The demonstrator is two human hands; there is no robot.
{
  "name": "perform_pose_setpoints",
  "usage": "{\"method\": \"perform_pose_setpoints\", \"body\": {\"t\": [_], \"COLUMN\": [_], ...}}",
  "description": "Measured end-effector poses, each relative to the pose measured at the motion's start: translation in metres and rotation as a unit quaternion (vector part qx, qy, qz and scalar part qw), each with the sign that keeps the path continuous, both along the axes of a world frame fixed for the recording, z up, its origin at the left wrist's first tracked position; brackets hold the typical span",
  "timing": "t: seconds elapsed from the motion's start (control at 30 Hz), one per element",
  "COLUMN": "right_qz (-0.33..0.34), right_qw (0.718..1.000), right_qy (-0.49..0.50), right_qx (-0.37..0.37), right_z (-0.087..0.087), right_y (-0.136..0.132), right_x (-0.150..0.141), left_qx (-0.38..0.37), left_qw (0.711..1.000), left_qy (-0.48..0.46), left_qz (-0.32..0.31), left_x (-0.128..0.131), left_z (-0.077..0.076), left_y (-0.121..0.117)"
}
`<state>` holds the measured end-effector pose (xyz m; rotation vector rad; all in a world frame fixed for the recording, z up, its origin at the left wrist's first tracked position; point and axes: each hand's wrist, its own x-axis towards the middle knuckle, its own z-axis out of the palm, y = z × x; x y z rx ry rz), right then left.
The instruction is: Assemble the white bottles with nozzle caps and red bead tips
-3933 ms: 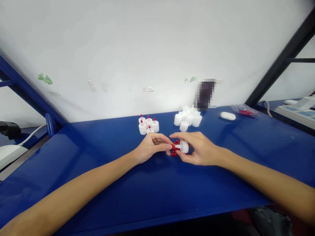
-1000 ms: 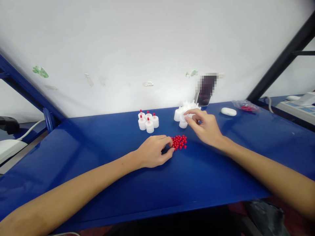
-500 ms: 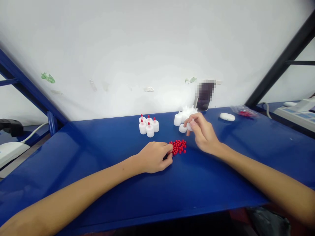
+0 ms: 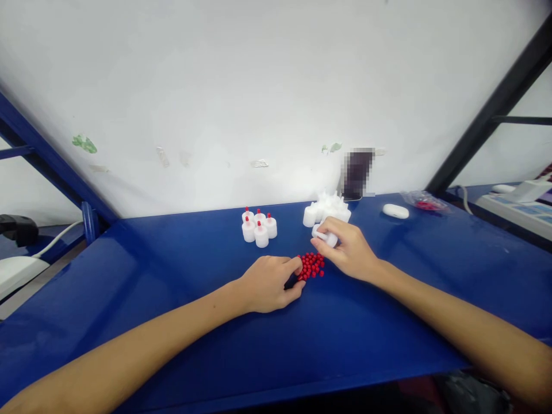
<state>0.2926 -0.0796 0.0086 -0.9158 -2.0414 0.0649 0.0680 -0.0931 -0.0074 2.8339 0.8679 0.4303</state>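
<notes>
- White bottle [image 4: 331, 239] in the right hand [image 4: 350, 250], tilted so its narrow nozzle points toward the bench's left end, held above the bench [image 4: 259, 362] beyond the small red caps [image 4: 313, 267].
- Right thumb and forefinger are closed around the bottle's body, nozzle left exposed; the other fingers are mostly hidden.
- It will probably handle as light, thin plastic, smooth and a little slippery; the wide body seems the sound place to grip, the slim nozzle the part likeliest to bend.
- Left hand [image 4: 271, 283] rests at the caps' left side, thumb and forefinger a little parted (whether a cap sits between the fingertips, I cannot tell).
- Caps look hard, tiny and apt to roll; a fingertip pinch should suit them.
- Toward the far edge, left of the caps, five red-tipped bottles [image 4: 261, 237] stand upright; right of these, nearer that edge, is a cluster of uncapped bottles [image 4: 328, 208], with one more uncapped bottle [image 4: 315, 231] just behind the held one.
- White case [image 4: 395, 211] and plastic bag [image 4: 425, 201] lie toward the far right corner.
- Near edge lies well apart from both hands, leaving elbow room; the far edge meets the wall [image 4: 215, 103], so reach is tighter there.
</notes>
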Motion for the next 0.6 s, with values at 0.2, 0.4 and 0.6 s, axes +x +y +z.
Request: {"method": "perform_pose_setpoints", "body": {"t": [0.2,0.4,0.6], "right_qz": [-0.005,0.036,0.055], "right_qw": [0.997,0.994,0.977], "right_qy": [-0.009,-0.077,-0.198], "right_qx": [-0.071,-0.074,-0.051], "right_z": [-0.0032,-0.0053,-0.0027], "right_y": [0.0004,0.0010,-0.0040], "right_x": [-0.0012,0.0039,0.0070], "left_qx": [-0.015,-0.023,-0.031], "left_qw": [1.000,1.000,0.999], "left_qy": [-0.003,0.008,0.006], "left_qz": [0.004,-0.002,-0.007], "left_x": [0.0002,-0.0007,-0.0009], "left_z": [-0.0013,0.0010,0.0029], "left_y": [0.0005,0.0017,0.0025]}}
